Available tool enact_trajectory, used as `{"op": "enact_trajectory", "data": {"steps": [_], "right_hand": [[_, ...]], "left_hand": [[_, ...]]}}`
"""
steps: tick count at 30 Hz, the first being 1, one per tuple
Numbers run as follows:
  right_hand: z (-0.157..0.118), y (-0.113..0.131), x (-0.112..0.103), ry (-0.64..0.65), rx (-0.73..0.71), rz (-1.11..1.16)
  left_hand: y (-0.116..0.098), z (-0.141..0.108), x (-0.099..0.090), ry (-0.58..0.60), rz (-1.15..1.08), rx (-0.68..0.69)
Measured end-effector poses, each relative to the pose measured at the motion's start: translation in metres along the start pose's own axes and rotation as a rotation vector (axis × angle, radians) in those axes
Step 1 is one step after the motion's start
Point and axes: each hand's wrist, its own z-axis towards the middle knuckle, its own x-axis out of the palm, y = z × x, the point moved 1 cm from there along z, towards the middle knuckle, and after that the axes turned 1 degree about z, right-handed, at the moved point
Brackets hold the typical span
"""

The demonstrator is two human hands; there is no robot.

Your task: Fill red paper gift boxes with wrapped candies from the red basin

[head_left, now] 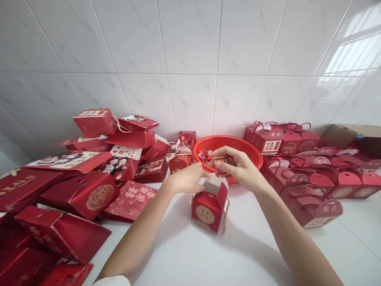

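A small red gift box (pixel 206 210) with a round gold emblem stands upright on the white surface in front of me, its top flaps raised and a cord hanging at its side. My left hand (pixel 187 178) is closed on the box's upper edge, with the fingertips partly hidden. Above and just behind the box, my right hand (pixel 242 169) pinches a small red-and-gold wrapped sweet (pixel 224 163) over the near side of the red plastic basket (pixel 256 153). More shiny wrapped sweets (pixel 204 156) lie inside the basket.
A heap of red gift boxes and bags (pixel 89 194) spreads across the left. Rows of red boxes with cord handles (pixel 300 171) stand at the right. A cardboard box (pixel 342 137) sits behind them, and a tiled wall (pixel 190 95) closes off the back.
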Motion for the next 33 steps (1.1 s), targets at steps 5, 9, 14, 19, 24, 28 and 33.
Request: {"op": "enact_trajectory", "data": {"steps": [5, 9, 14, 19, 24, 28, 33], "right_hand": [[0.006, -0.015, 0.017, -0.075, -0.087, -0.109], [0.008, -0.02, 0.019, 0.003, -0.082, -0.137], [0.005, -0.016, 0.02, 0.107, -0.026, -0.161], [-0.001, -0.012, 0.027, 0.146, 0.06, 0.019], [-0.002, -0.015, 0.032, 0.217, 0.012, 0.048], [-0.002, -0.011, 0.027, 0.179, -0.089, -0.077], [-0.01, 0.001, 0.023, 0.344, -0.091, -0.361]], "left_hand": [[0.01, 0.007, 0.001, 0.077, -0.044, -0.052], [0.014, 0.007, 0.001, 0.088, -0.105, -0.01], [0.02, 0.007, 0.001, 0.164, -0.148, -0.003], [0.022, 0.01, 0.001, 0.167, -0.139, 0.062], [0.02, 0.009, -0.001, 0.167, -0.143, 0.01], [0.022, 0.008, -0.003, 0.119, -0.134, 0.013], [0.02, 0.005, -0.006, 0.11, -0.157, 0.162]]}}
